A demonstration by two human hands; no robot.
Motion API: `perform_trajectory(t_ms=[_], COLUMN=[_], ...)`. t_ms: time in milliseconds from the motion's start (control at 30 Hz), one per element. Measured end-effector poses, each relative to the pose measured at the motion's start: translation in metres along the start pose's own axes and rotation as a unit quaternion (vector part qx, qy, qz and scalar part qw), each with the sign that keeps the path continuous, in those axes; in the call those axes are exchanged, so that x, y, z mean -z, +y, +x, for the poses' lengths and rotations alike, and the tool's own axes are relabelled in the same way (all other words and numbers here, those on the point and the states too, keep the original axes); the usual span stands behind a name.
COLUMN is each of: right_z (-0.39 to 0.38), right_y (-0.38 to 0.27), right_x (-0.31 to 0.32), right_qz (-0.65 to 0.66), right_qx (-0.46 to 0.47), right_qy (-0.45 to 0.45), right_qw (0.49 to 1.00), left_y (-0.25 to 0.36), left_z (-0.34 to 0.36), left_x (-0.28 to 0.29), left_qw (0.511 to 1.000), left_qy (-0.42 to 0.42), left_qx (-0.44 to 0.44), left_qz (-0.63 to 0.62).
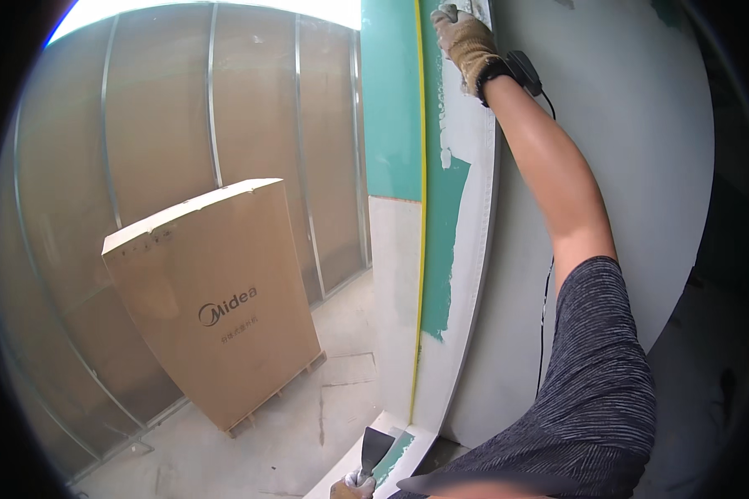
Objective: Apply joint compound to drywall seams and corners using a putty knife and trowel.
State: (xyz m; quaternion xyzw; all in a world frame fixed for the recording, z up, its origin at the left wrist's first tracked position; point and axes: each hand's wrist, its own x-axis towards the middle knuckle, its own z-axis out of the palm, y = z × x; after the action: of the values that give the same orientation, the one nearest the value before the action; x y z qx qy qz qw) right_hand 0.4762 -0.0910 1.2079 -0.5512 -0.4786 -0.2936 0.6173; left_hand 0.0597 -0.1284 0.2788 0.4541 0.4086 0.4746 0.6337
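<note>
My left hand (pixel 354 486), in a dirty work glove, comes in at the lower edge. It is closed round the handle of a putty knife (pixel 376 447), whose dark wide blade points up. High up, my right hand (pixel 464 37), in a tan and grey glove, is curled against the upper part of a narrow green board (pixel 449 249) partly coated with white filler (pixel 466 125). What its fingers hold, if anything, is hidden. A yellow strip (pixel 423 166) runs up the inner corner beside the board.
A tall brown carton (pixel 225 308) stands on a pallet at the left. Behind it is a brown panel wall with metal studs (pixel 212 100). A large grey panel (pixel 607 166) fills the right side. My right wrist carries a black device (pixel 523 71) with a hanging cable (pixel 546 316).
</note>
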Motion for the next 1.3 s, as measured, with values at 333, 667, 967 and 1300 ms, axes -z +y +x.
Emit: perform_trajectory(t_ms=[333, 667, 967, 1300], right_z=[0.161, 0.199, 0.206, 0.168], right_y=[0.066, 0.066, 0.078, 0.079], right_x=[-0.104, -0.137, -0.149, 0.000], right_qz=[-0.323, -0.651, -0.846, -0.576], right_qx=[0.141, 0.276, 0.253, 0.348], right_qy=[0.143, -0.020, 0.065, -0.012], right_qw=[0.925, 0.707, 0.465, 0.739], left_y=[0.112, 0.052, 0.080, 0.199], left_z=[0.025, 0.089, 0.077, 0.030], left_x=[-0.117, -0.149, -0.184, -0.179], left_qw=[0.886, 0.975, 0.926, 0.905], left_qy=[0.073, 0.029, 0.024, -0.064], left_qx=[0.069, 0.141, 0.111, 0.150], left_qz=[0.453, 0.168, 0.360, 0.394])
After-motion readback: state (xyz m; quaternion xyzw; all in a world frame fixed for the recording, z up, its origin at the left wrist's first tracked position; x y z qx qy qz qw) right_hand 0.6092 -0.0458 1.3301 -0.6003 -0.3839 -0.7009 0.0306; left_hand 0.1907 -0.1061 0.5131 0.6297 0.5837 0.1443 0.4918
